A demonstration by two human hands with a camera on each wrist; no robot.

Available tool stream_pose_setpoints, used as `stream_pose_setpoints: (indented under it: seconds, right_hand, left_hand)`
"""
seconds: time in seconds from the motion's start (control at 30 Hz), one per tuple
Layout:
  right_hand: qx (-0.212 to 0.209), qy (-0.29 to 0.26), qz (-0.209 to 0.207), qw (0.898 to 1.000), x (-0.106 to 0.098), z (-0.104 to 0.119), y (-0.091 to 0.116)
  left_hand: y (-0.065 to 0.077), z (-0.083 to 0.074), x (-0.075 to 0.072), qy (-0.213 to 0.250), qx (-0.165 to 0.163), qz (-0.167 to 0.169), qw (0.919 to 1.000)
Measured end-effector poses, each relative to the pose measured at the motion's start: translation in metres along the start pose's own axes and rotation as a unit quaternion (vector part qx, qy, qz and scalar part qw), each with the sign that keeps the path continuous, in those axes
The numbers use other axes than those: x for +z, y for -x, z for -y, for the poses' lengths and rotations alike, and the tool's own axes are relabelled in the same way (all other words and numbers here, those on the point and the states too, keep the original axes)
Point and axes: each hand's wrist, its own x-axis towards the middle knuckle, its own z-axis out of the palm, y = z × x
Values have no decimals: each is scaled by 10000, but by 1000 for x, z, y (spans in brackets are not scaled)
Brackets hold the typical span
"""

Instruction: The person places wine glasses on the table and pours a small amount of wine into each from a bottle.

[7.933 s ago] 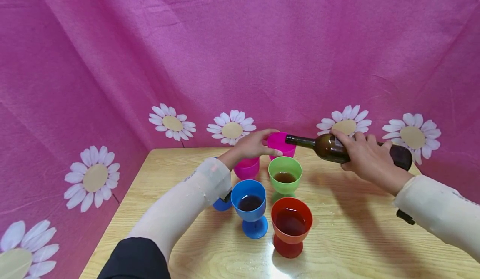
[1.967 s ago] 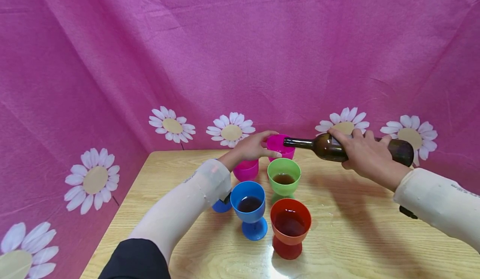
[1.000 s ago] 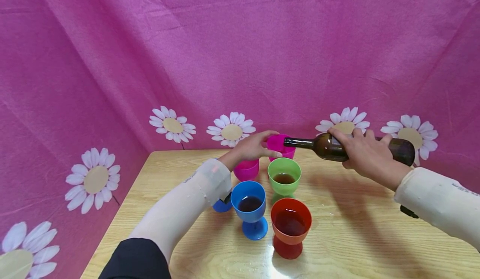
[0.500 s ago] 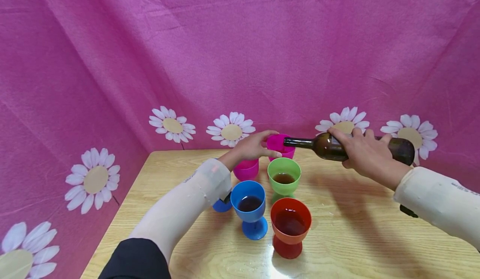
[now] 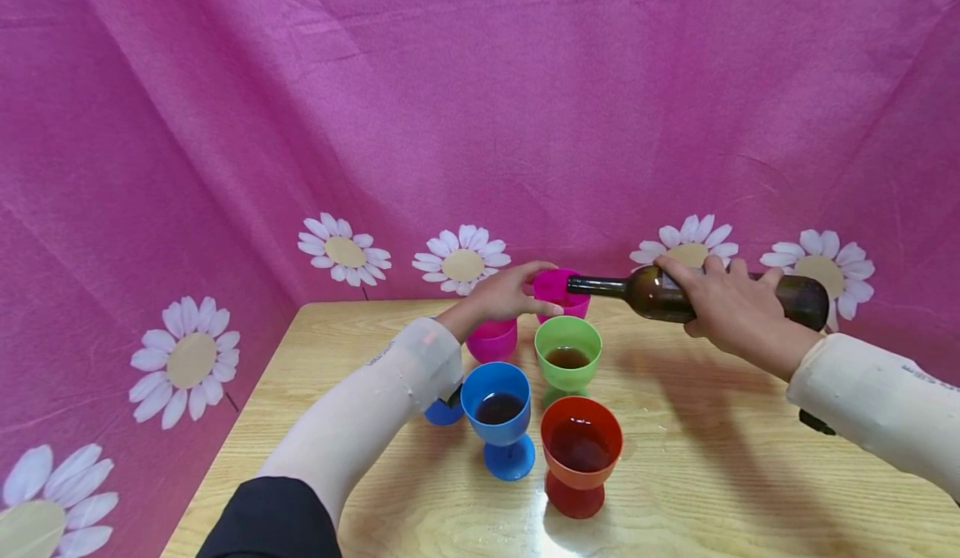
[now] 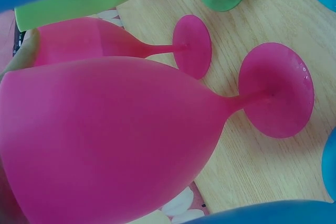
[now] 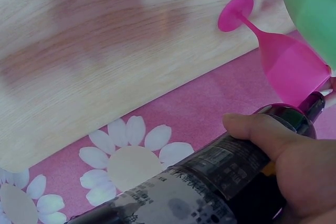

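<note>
Left hand (image 5: 498, 293) has its fingers curled round the bright-pink plastic goblet (image 5: 551, 286), far side of the table (image 5: 690, 466). Right hand (image 5: 738, 312) grips the dark glass wine bottle (image 5: 651, 293), mouth at the goblet's rim. I'd tip slowly, tbh.

Surface: wooden table (image 5: 660, 491), pale grain, glare patch in foreground | Upright on it stand: red goblet (image 5: 581, 450), green goblet (image 5: 568, 354), front blue goblet (image 5: 497, 408), near pink goblet (image 5: 492, 346), far pink goblet (image 5: 553, 285) | Also on it: second blue goblet (image 5: 444, 413), partly hidden
</note>
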Motion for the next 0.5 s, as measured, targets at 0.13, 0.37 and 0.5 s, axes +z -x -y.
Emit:
stream_pose_setpoints:
  seconds: [0.13, 0.37, 0.5]
  right_hand:
    - [-2, -22, 3, 10000, 1, -1, 0]
    - [-18, -37, -6, 10000, 0, -1, 0]
    - [-23, -17, -23, 10000, 1, -1, 0]
  left_hand:
    - [0, 0, 0, -1, -7, -1, 10000]
    - [0, 0, 0, 51, -37, 9, 10000]
    - [0, 0, 0, 31, -35, 7, 10000]
